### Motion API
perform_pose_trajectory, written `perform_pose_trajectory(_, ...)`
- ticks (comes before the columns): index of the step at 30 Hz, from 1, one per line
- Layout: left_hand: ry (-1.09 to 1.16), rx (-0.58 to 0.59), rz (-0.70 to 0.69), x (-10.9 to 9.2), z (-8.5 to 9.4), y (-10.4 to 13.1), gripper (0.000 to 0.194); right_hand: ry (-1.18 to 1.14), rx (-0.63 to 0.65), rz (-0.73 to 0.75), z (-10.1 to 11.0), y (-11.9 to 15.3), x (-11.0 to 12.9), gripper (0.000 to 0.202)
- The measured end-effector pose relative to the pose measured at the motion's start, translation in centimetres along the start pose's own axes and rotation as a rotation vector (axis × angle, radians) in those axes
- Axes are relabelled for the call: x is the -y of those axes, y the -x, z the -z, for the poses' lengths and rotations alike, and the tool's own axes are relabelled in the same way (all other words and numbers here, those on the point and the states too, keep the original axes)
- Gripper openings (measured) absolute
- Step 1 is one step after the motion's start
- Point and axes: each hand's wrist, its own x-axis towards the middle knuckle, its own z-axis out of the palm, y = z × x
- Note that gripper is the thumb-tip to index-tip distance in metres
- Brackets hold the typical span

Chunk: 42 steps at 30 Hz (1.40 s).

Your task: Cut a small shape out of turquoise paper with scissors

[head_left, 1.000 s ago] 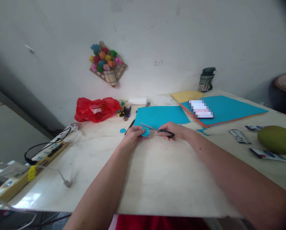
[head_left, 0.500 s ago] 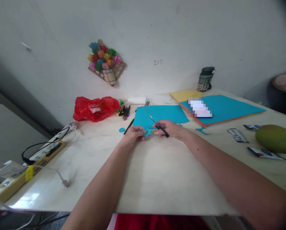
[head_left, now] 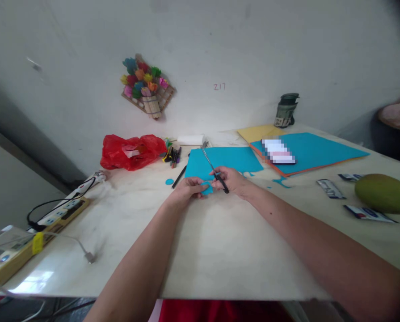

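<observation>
Pinching a small blue paper piece between thumb and fingers, your left hand sits above the table, while your right hand, just beside it, is wrapped round the scissors, blades pointing away toward a blue sheet. Left of your hands lie a black pen and a blue disc; to the right, blue scraps.

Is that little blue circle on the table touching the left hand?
Apart. The head view shows the blue circle lying flat, with tabletop and a dark, pen-like stick between it and the left hand.
</observation>
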Motion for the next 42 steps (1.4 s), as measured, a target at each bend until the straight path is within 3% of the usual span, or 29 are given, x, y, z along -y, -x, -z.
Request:
perform_pose_trajectory(9,0.129,-0.048,-0.024,-0.1,-0.5,-0.1,0.026,0.0,-0.133,0.007,-0.6,-0.4,-0.4,0.041)
perform_pose_trajectory(16,0.174,-0.091,-0.108,0.6,-0.2,-0.5,0.026,-0.044,-0.029,-0.02,-0.6,0.1,0.0,0.037)
perform_pose_trajectory(20,0.153,-0.046,-0.098,0.5,-0.1,-0.3,0.03,0.004,-0.072,-0.052,0.3,0.1,0.4,0.035)
perform_pose_trajectory(26,0.054,-0.013,-0.071,0.4,-0.2,-0.2,0.031,-0.054,-0.104,0.041,1.2,-0.3,0.5,0.037)
perform_pose_trajectory(36,-0.097,0.045,-0.016,0.6,-0.4,-0.3,0.035,0.021,-0.033,0.014,0.4,-0.1,0.6,0.04)
perform_pose_trajectory(42,-0.026,0.005,-0.054,0.6,-0.5,-0.4,0.03,0.083,-0.096,0.053,0.1,-0.5,-0.2,0.036)
